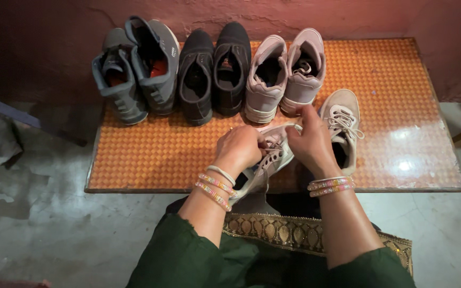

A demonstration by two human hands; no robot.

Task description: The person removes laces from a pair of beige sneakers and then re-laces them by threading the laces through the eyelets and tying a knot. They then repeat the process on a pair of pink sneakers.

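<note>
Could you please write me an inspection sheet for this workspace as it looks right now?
Surface: orange woven-pattern low table, glossy, against a reddish wall.
Job's things: pale sneaker tilted under both hands; its mate beside it.
Clutter: grey pair, black pair, pinkish pair in a row at the back.
Grippers: left hand and right hand at the laces.
Cables: nothing seen.
Surroundings: grey concrete floor.
</note>
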